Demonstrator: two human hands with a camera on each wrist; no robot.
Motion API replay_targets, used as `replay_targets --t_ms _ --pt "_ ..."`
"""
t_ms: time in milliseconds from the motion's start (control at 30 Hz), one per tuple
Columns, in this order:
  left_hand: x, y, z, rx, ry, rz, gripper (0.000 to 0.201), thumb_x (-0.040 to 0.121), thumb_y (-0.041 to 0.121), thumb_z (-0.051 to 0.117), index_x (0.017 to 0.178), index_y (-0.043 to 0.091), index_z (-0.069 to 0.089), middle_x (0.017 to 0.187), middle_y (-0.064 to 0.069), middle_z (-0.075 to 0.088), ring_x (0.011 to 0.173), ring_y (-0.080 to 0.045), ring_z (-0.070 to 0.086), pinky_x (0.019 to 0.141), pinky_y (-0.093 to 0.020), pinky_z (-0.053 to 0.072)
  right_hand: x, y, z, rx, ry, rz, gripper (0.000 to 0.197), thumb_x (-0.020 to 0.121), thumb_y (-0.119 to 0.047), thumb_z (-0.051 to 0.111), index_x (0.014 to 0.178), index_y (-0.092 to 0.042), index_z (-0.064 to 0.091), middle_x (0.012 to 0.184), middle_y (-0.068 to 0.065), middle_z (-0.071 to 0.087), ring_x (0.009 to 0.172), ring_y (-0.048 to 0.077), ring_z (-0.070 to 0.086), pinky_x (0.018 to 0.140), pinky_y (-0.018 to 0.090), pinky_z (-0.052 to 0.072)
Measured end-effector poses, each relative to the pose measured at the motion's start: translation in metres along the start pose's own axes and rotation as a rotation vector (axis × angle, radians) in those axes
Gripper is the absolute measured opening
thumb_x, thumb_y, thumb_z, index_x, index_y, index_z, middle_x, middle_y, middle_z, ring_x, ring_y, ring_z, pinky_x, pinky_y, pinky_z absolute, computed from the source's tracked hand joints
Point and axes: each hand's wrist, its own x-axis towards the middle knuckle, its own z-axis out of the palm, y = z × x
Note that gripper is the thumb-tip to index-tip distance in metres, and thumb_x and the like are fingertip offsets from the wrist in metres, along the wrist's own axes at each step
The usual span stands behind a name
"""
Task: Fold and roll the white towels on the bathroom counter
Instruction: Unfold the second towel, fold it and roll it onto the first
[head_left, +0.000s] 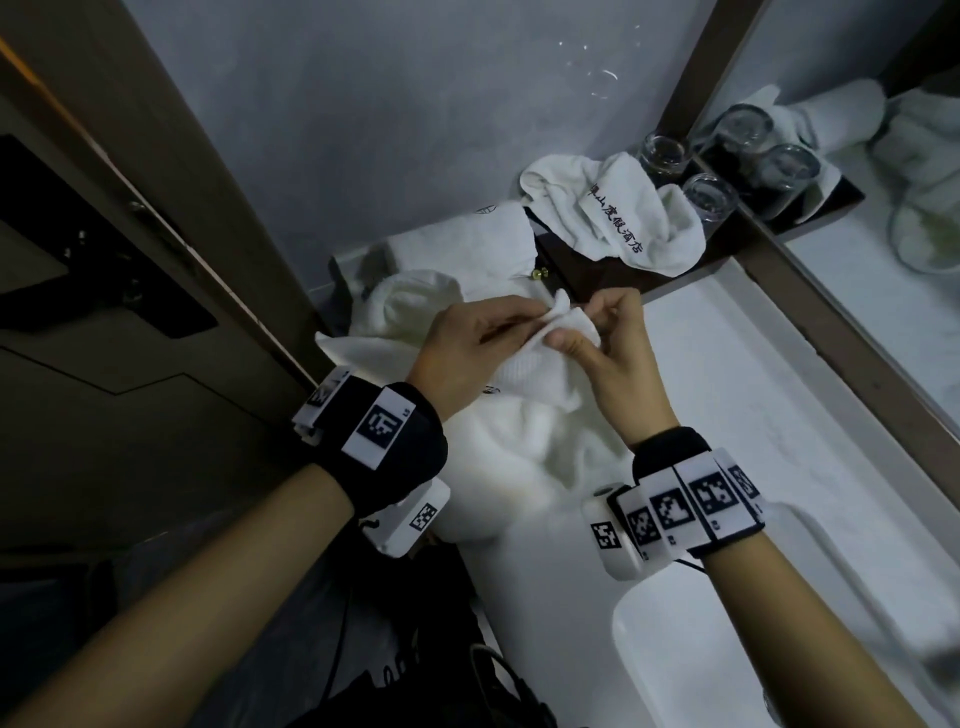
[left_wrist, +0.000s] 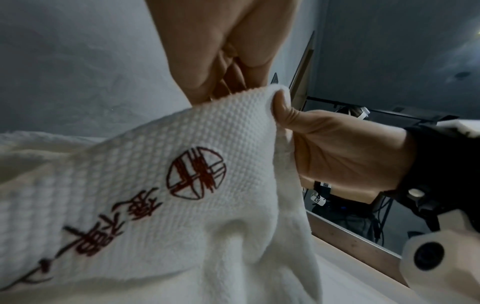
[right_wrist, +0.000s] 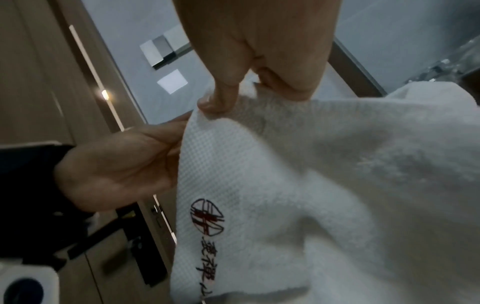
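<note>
A white towel (head_left: 540, 431) with dark red embroidered characters hangs bunched over the counter's left end. Both hands hold its waffle-weave upper corner. My left hand (head_left: 535, 322) pinches the edge from the left, and my right hand (head_left: 582, 325) pinches it from the right, thumb on the near face. In the left wrist view the left hand (left_wrist: 215, 90) grips the towel (left_wrist: 155, 164) from above while the right hand (left_wrist: 280, 107) pinches the corner. In the right wrist view the right hand (right_wrist: 233, 98) pinches the towel (right_wrist: 311, 185), with the left hand (right_wrist: 179, 131) beside it.
More white towels lie behind: a crumpled one (head_left: 410, 301), a flat one (head_left: 467, 244), and a lettered one (head_left: 613, 218) draped on a dark tray (head_left: 597, 265). Glasses (head_left: 709, 195) stand by the mirror (head_left: 883, 234). White counter (head_left: 727, 389) and basin (head_left: 701, 649) at right; door (head_left: 156, 260) at left.
</note>
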Motion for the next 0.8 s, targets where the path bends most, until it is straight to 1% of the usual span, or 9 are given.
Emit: replay_targets --t_ms 100,167,267,333,467,533,600,700,800 --pt "-0.003 0.0 -0.001 0.069 -0.035 0.005 0.024 0.089 0.011 0.055 0.087 0.034 0.062 0.084 0.005 0.066 0.079 0.0 0.061 0.073 -0.013 0.049 -0.001 0.002 0.001 -0.074 -0.101 0.033 0.029 0.083 -0.018 0.065 0.101 -0.019 0.042 0.091 -0.008 0.051 0.084 0.0 0.052 0.077 0.024 0.043" --pt "-0.007 0.001 0.0 0.123 -0.076 0.005 0.007 0.089 0.031 0.054 0.086 0.027 0.058 0.078 -0.001 0.062 0.073 -0.007 0.056 0.066 -0.022 0.047 -0.001 0.0 0.001 -0.117 -0.136 0.015 0.015 0.086 -0.023 0.063 0.091 -0.018 0.049 0.083 -0.007 0.05 0.076 0.003 0.049 0.069 0.021 0.04" --pt "-0.009 -0.004 -0.003 0.257 -0.18 -0.069 0.034 0.074 0.051 0.063 0.092 0.023 0.053 0.08 0.007 0.063 0.074 -0.007 0.06 0.068 -0.025 0.051 -0.004 -0.007 -0.003 -0.036 -0.107 -0.081 0.015 0.086 -0.02 0.062 0.078 -0.021 0.049 0.069 -0.013 0.048 0.064 0.0 0.046 0.059 0.012 0.037" --pt "-0.008 -0.007 -0.009 0.449 -0.25 -0.086 0.036 0.073 0.043 0.071 0.096 0.02 0.057 0.087 0.0 0.068 0.081 -0.015 0.064 0.078 -0.036 0.055 -0.005 -0.013 -0.009 0.019 -0.048 -0.145 0.011 0.084 -0.017 0.061 0.081 -0.021 0.052 0.073 -0.01 0.052 0.071 0.005 0.05 0.064 0.014 0.042" --pt "-0.001 -0.01 -0.029 0.607 -0.14 -0.091 0.035 0.078 0.041 0.067 0.079 0.009 0.054 0.073 0.001 0.061 0.073 -0.019 0.055 0.07 -0.035 0.043 -0.001 -0.015 -0.033 0.125 0.23 -0.123 0.014 0.085 -0.011 0.059 0.081 -0.023 0.053 0.077 0.0 0.053 0.076 0.02 0.049 0.07 0.035 0.041" --pt "0.0 -0.007 -0.035 0.543 -0.151 -0.038 0.021 0.087 0.025 0.061 0.074 0.012 0.051 0.066 0.011 0.059 0.071 -0.017 0.058 0.068 -0.034 0.043 0.003 -0.009 -0.043 0.007 0.341 -0.028 0.011 0.087 -0.014 0.061 0.081 -0.018 0.051 0.08 0.006 0.051 0.077 0.02 0.046 0.072 0.034 0.038" --pt "0.001 0.0 -0.032 0.556 -0.191 0.038 0.01 0.09 0.008 0.053 0.085 0.001 0.058 0.079 0.001 0.066 0.084 -0.024 0.064 0.075 -0.037 0.047 0.006 -0.002 -0.045 -0.282 0.363 0.059 0.02 0.083 -0.024 0.066 0.09 -0.012 0.051 0.09 0.008 0.049 0.082 0.019 0.045 0.078 0.035 0.039" --pt "0.003 0.004 -0.017 0.813 -0.261 0.211 0.01 0.089 0.004 0.053 0.093 -0.003 0.059 0.094 -0.016 0.063 0.093 -0.028 0.058 0.083 -0.027 0.035 0.005 -0.011 -0.033 -0.68 0.17 -0.179 0.065 0.069 -0.043 0.076 0.117 -0.007 0.051 0.118 0.008 0.05 0.116 0.023 0.044 0.102 0.038 0.03" --pt "-0.002 0.009 -0.008 0.962 -0.285 0.393 0.01 0.086 0.001 0.054 0.094 -0.001 0.06 0.091 -0.017 0.062 0.089 -0.027 0.058 0.077 -0.021 0.028 0.008 -0.024 -0.016 -0.825 -0.27 -0.346 0.058 0.063 -0.048 0.077 0.105 -0.01 0.063 0.095 0.002 0.062 0.112 0.026 0.053 0.105 0.039 0.031"
